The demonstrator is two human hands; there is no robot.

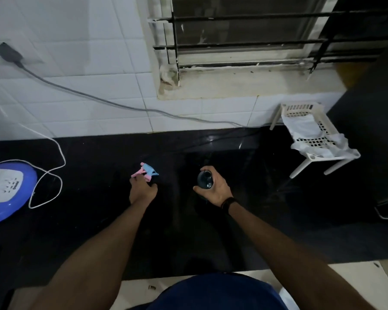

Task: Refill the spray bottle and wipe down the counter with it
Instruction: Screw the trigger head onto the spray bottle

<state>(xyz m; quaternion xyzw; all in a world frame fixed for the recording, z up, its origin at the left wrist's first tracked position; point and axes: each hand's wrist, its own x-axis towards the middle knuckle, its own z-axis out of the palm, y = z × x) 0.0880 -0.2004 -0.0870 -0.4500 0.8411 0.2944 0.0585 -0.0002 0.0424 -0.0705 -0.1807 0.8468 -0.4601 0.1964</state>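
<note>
My left hand [142, 189] grips the spray bottle just below its pink and blue trigger head [146, 171]; the bottle's body is dark and mostly hidden under the hand. It stands on the black counter [94, 193]. A little to the right, my right hand [215, 190] holds a dark blue bottle [205, 180] upright on the counter, fingers curled round its side, its round top seen from above. A black band sits on that wrist.
A blue and white fan base [8, 191] with a looped white cord [52, 175] stands at the left. A white plastic rack [313, 136] with a white cloth stands at the back right. A grey cable [112, 101] runs along the tiled wall.
</note>
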